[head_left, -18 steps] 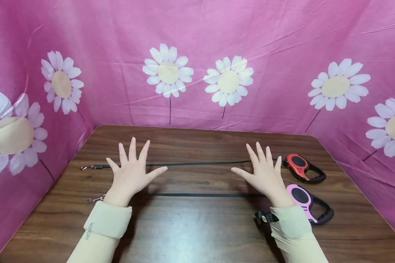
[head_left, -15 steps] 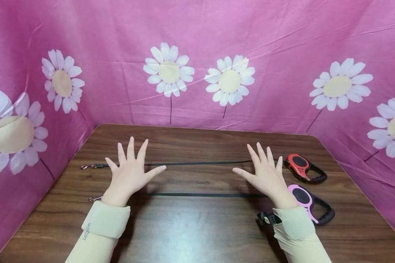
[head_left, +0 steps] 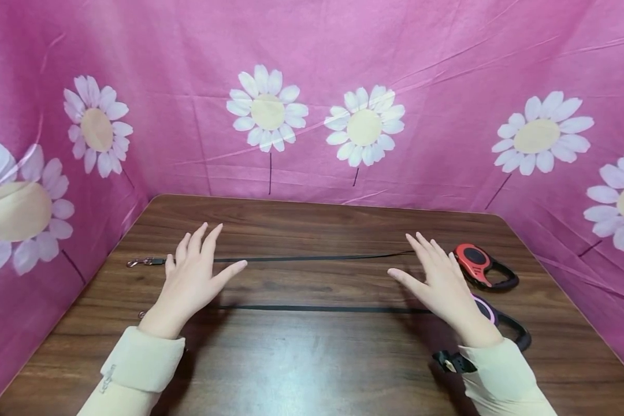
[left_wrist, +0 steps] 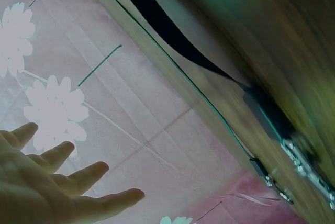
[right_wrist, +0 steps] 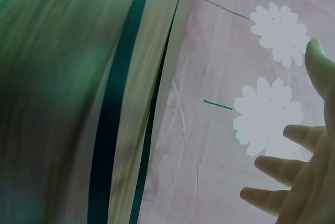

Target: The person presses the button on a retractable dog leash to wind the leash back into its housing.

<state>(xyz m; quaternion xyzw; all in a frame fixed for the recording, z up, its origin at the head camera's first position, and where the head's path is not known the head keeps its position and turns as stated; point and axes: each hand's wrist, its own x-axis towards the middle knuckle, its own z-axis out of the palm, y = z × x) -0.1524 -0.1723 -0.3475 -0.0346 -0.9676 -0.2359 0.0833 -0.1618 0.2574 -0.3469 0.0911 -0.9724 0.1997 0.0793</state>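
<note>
Two retractable dog leashes lie stretched across the table, their straps running left to right. The red leash (head_left: 473,260) has its handle at the far right; the pink leash (head_left: 485,308) sits nearer, partly hidden behind the right wrist. My left hand (head_left: 189,283) hovers over the left part of the straps, fingers spread and holding nothing. Beyond it lies the metal clip (head_left: 140,262) of the far strap; the near clip (left_wrist: 309,171) shows in the left wrist view. My right hand (head_left: 442,283), likewise holding nothing, hovers beside the leash handles with fingers extended.
The brown wooden table (head_left: 301,364) fills the lower view. A pink cloth with daisies (head_left: 312,69) hangs along its back and sides. On the right wrist is a black strap (head_left: 453,362) below the cream sleeve.
Both hands have drawn apart and slightly toward the body, and their spread fingers have come closer together. The leashes lie as before.
</note>
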